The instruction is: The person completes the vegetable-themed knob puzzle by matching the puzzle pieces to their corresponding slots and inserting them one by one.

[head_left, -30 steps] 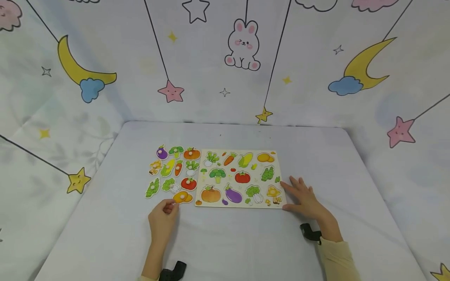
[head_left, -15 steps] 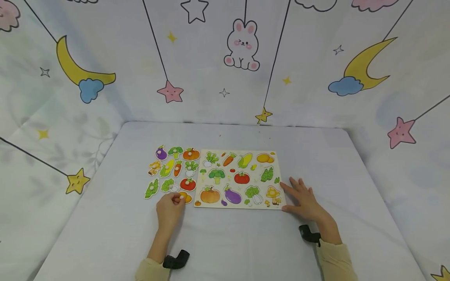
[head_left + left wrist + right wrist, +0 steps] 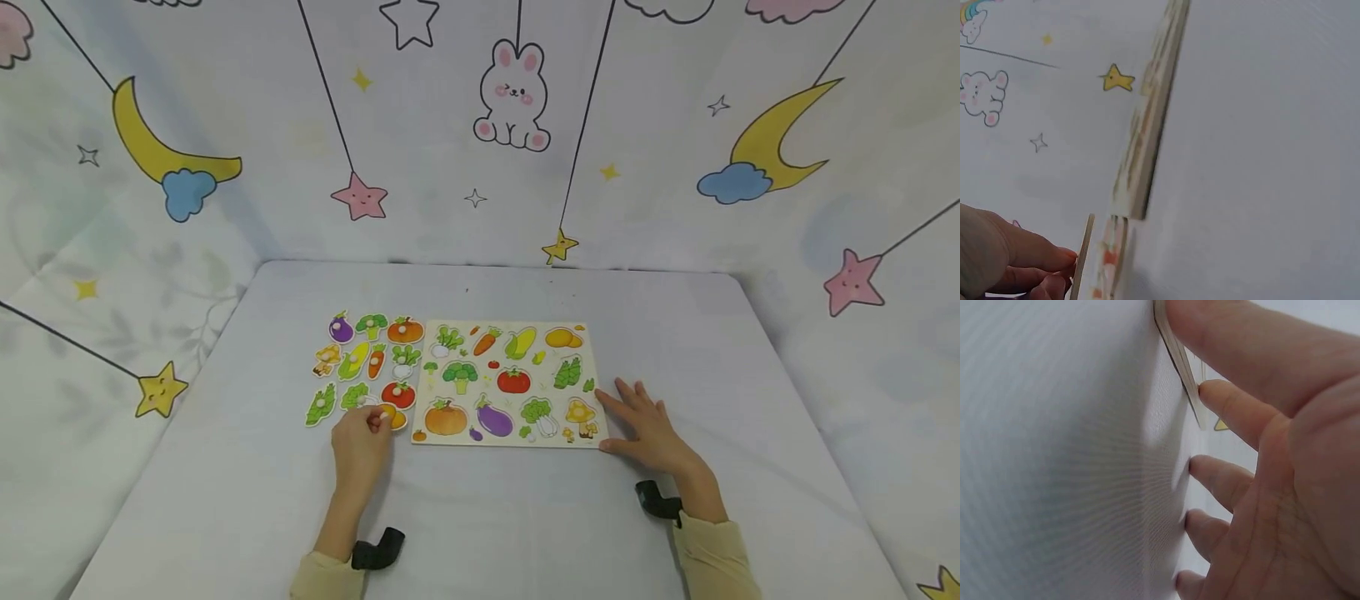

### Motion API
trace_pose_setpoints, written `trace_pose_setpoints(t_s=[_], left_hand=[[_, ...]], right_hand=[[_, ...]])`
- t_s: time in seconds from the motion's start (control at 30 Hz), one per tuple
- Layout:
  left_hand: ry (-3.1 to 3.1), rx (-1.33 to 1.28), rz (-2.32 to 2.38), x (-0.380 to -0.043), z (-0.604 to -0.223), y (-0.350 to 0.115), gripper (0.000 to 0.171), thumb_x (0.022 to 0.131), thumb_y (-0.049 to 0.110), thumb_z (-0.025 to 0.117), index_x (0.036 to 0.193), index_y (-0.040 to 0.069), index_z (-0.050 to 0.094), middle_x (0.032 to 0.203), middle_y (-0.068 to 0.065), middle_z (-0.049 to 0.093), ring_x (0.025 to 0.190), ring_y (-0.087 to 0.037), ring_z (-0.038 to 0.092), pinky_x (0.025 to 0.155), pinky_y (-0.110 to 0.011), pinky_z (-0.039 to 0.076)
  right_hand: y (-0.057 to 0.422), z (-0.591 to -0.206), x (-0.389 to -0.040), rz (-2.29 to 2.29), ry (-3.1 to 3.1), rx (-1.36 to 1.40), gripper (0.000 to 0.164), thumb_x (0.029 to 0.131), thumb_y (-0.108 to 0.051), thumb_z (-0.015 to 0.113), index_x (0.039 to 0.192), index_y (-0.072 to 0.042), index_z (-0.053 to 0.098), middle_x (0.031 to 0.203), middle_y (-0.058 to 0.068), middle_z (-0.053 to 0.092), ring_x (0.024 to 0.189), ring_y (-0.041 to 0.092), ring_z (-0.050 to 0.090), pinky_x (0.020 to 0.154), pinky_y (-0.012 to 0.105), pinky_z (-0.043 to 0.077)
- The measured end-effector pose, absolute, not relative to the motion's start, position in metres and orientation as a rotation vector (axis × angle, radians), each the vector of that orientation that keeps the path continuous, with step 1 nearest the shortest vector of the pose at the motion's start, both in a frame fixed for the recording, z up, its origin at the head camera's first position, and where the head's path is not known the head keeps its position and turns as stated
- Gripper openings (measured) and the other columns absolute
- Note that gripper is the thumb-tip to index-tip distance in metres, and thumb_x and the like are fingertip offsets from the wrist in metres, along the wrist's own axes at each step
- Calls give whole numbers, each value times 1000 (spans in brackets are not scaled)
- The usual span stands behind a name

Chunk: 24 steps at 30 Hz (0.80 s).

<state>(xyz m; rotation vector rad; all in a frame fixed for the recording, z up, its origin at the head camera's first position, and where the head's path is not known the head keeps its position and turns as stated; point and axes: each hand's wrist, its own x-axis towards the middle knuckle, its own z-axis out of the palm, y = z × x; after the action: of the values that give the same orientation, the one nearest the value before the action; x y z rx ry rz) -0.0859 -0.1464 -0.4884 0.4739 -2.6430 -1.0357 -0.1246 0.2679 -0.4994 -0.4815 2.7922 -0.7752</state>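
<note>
My left hand [image 3: 362, 446] pinches the knob of an orange-yellow potato puzzle piece [image 3: 397, 419]. In the left wrist view this thin piece [image 3: 1082, 256] is seen edge-on, raised off the table beside the fingers. My right hand [image 3: 651, 429] rests spread at the right edge of the wooden vegetable puzzle board [image 3: 480, 442]. Its thumb and index finger touch the board's edge [image 3: 1179, 356], while the other fingertips rest on the table. Printed pictures cover the board, among them a matching potato picture [image 3: 562, 337] at the upper right.
Several loose knobbed pieces lie left of the board, including a tomato [image 3: 398, 395], a pumpkin [image 3: 405, 331], an eggplant [image 3: 341, 328] and pea pods [image 3: 321, 406]. A white cloth covers the table [image 3: 525, 525]. Behind it hangs a printed backdrop [image 3: 442, 125].
My left hand has moved slightly right and forward onto the potato piece and taken its knob, lifting the piece a little. My right hand has stayed on the board's edge.
</note>
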Motion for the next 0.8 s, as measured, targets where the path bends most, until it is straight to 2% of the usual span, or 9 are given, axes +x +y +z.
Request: trace_pose_setpoints(t_s=[0.3, 0.53, 0.8], left_hand=[[-2657, 159, -1186, -128, -460, -99, 12, 79, 15, 64, 84, 4, 67, 70, -3, 57, 65, -15, 50, 60, -25, 41], [-2617, -84, -1162, -175, -453, -42, 10, 78, 12, 65, 81, 3, 67, 70, -4, 61, 66, -16, 55, 63, -27, 43], [-2695, -99, -1248, -223, -463, 16, 11, 80, 14, 61, 83, 6, 68, 79, -6, 65, 66, -15, 58, 57, -23, 45]], right_hand=[[266, -500, -126, -753, 2784, -473, 77, 70, -39, 69, 137, -20, 35, 146, 19, 13, 132, 43, -1, 96, 66, 0], [266, -498, -128, -763, 2778, -476, 77, 70, -39, 70, 136, -19, 36, 146, 19, 13, 132, 43, -2, 97, 65, -1], [266, -501, -125, -758, 2783, -478, 78, 69, -40, 70, 136, -19, 36, 146, 19, 13, 132, 42, -1, 97, 64, -2]])
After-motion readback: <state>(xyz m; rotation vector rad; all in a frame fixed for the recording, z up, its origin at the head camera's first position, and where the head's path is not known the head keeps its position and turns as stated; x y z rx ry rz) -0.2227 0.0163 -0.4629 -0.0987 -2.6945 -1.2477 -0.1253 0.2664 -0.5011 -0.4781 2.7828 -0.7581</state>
